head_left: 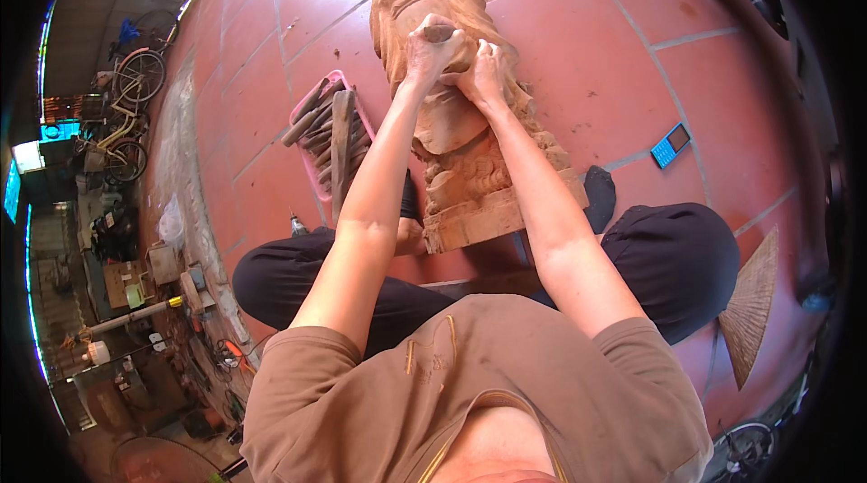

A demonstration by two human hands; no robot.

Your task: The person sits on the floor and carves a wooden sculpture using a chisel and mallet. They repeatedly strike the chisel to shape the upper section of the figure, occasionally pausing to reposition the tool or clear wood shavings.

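Observation:
A large carved wooden statue [470,171] lies in front of me between my legs, its wide base toward me. My left hand [429,59] is closed around a carving chisel [440,32] over the statue's middle; the round end of its wooden handle faces up, and the blade is hidden. Right beside it, my right hand [483,77] is closed low against the wood, its thumb toward the left hand. What its fingers hold is hidden. Left of the statue, a pink plastic basket [318,178] carries several wooden-handled tools, with a long wooden piece [342,144] on top.
Red floor tiles [596,59] surround the statue. A blue mobile phone [670,145] lies to the right, and a woven fan-shaped thing [751,311] is by my right knee. Bicycles [135,108] stand at the far left, above scattered tools and boxes [131,284].

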